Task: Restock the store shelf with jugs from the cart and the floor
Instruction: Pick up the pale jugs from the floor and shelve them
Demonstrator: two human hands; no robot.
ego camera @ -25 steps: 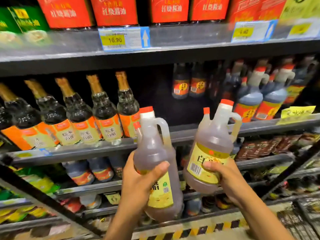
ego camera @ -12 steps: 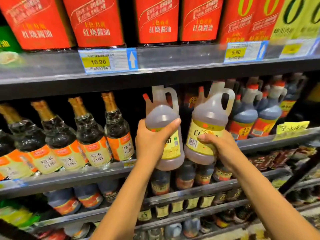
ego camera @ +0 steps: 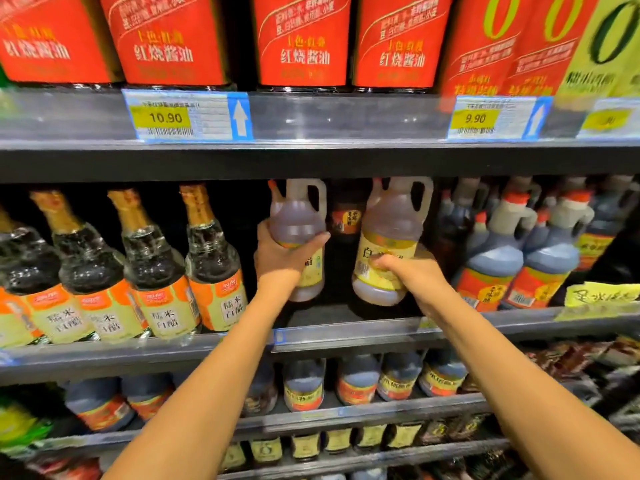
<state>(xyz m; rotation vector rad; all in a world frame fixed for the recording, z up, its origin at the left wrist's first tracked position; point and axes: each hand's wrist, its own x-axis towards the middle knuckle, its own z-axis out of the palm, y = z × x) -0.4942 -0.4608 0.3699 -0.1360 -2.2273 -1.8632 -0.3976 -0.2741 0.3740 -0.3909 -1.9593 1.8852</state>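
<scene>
Head view, near to far. Both forearms reach up and forward over the shelf [ego camera: 346,336] lip, with the hands apart. Left hand [ego camera: 280,258] wraps the left jug [ego camera: 298,220] at mid-body, thumb across the front. Right hand [ego camera: 405,271] grips the right jug [ego camera: 388,237] low on its yellow label. Each hand is clamped on its own jug. The jugs don't touch; a dark slot runs between them.

Both jugs sit inside the gap [ego camera: 322,315] on that shelf, with the glass bottles [ego camera: 211,258] left of the gap and the dark jugs [ego camera: 491,258] right of it. Their bases look just above the deck, not seated, though blur leaves that uncertain. Long axes are near upright, and the right jug leans a little, top to the right. Handles face right, spouts left. Their tops are close under the upper shelf [ego camera: 346,161], so headroom is tight.

Key relation: the free deck lies below and behind the jugs, away from the hands. The likely next move is to push back along the arms, then lower. The left jug looks slightly deeper in the gap, so that hand probably sets down first. It is just beside the nearest glass bottle. The right jug is near the dark jugs but apart from them. At the back of the gap, a dark back bottle [ego camera: 346,216] shows between the two jugs and probably limits depth there.
</scene>
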